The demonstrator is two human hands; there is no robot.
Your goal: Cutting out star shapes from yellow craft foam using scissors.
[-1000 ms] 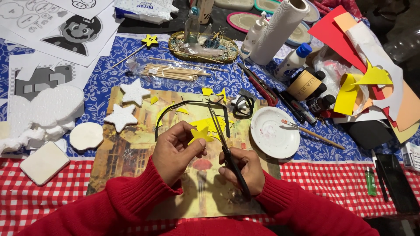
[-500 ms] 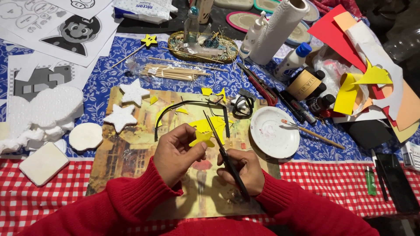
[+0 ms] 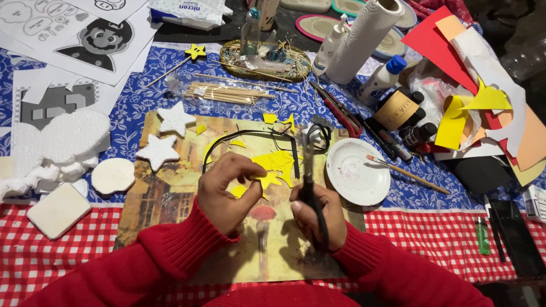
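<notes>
My left hand (image 3: 224,190) pinches a small yellow foam cutout (image 3: 266,181) between thumb and fingers (image 3: 242,170), holding it up over the picture board (image 3: 170,193) so the edge faces the blades. My right hand (image 3: 318,213) is wrapped around black-handled scissors (image 3: 310,170), fingers closed through the loops, blades pointing away from me and meeting the cutout at its right side. I keep both hands low and close to my chest, which steadies the cut, and the board beneath catches the trimmings: several yellow scraps (image 3: 281,162) lie on it just past my fingers, with a thin black strip (image 3: 244,135) curving around them.

Counting what sits within reach: two white foam stars (image 3: 170,118) at the board's upper left corner, one white round disc (image 3: 112,175) and one white square tile (image 3: 58,209) to the left on the tabletop (image 3: 45,261). One white plate (image 3: 357,171) stands just right of the board with one paintbrush (image 3: 406,173) resting across its rim. Farther off I see one bundle of wooden skewers (image 3: 227,91), one paper towel roll (image 3: 364,40), and one yellow star on a stick (image 3: 193,54). The coloured sheets at the far right are too piled up to count.
</notes>
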